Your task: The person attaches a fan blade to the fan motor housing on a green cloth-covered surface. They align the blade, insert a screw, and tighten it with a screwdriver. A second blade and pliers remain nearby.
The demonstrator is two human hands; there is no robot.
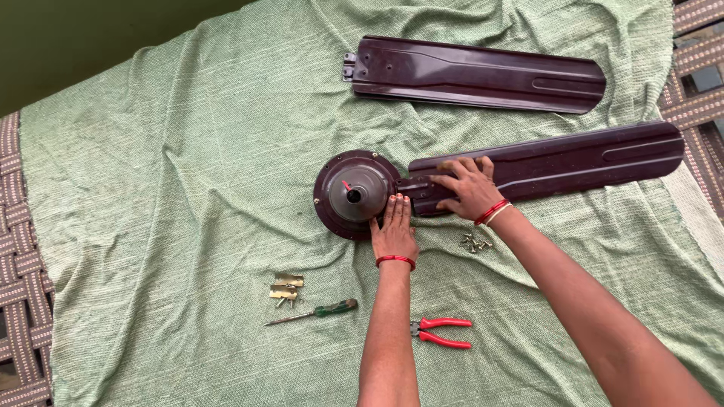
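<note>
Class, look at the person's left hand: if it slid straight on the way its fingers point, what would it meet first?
The left hand points up the picture, fingers already at the round dark-brown metal fan motor housing, where the blade joins, so probably that.

No packages, labels, signs or screens show anywhere in this view.
</note>
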